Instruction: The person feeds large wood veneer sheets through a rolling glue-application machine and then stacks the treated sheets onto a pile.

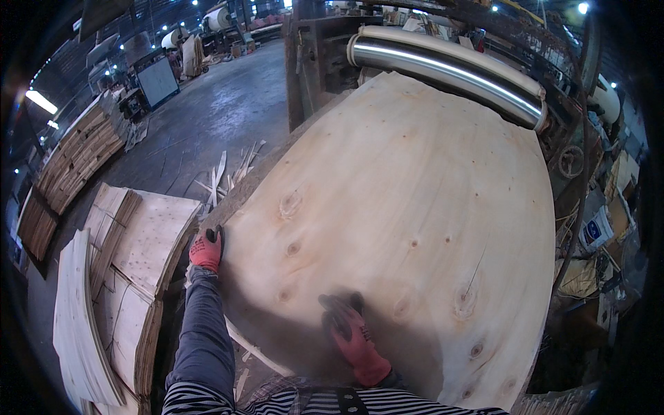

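Note:
A large pale veneer sheet (415,207) with several knots and a dark crack lies before me, its far end at a shiny metal roller (443,72). My left hand (206,250), in a red glove with black fingertips, is at the sheet's left edge, its fingers closed there on the border. Over the near part of the sheet is my right hand (356,339), gloved the same way. Its fingers stretch forward, slightly blurred, with nothing in them; whether the palm presses on the wood I cannot tell.
Stacked veneer sheets (149,235) stand close on my left, with a longer wood pile (76,155) behind. Wood splinters (225,176) lie beyond my left hand. A dark machine post (299,76) rises left of the roller. On the right are a handwheel (571,160) and a white bag (596,228).

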Motion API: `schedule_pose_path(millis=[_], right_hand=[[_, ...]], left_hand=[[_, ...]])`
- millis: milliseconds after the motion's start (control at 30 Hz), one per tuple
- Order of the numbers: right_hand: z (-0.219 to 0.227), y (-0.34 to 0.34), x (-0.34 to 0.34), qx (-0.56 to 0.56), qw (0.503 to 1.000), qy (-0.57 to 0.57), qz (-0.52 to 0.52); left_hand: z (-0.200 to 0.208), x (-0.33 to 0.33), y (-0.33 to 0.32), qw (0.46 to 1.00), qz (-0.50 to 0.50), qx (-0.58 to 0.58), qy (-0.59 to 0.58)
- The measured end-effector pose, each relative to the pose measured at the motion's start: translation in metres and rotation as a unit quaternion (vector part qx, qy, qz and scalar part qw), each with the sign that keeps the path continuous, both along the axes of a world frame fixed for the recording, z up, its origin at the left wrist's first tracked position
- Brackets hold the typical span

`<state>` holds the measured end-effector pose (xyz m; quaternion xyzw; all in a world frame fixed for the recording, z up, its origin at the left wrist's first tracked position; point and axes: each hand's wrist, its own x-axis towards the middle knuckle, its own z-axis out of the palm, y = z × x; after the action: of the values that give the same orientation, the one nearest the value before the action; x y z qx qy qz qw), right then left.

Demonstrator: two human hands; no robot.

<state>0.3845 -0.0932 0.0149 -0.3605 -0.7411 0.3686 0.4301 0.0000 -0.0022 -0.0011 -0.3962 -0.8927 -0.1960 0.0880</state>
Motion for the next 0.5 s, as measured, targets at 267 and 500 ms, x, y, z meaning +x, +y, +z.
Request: schedule_pose_path(millis=[267,500], right_hand=[[-0.001,0.002,-0.001,-0.011,1.0,-0.003,0.008],[-0.004,0.001,-0.001,-0.008,1.0,0.005,0.004]], left_hand=[[-0.004,-0.003,0.002,1.0,0.004,0.01,0.001],[-0.006,-0.005,0.003,1.0,0.003,0.011,0.006]])
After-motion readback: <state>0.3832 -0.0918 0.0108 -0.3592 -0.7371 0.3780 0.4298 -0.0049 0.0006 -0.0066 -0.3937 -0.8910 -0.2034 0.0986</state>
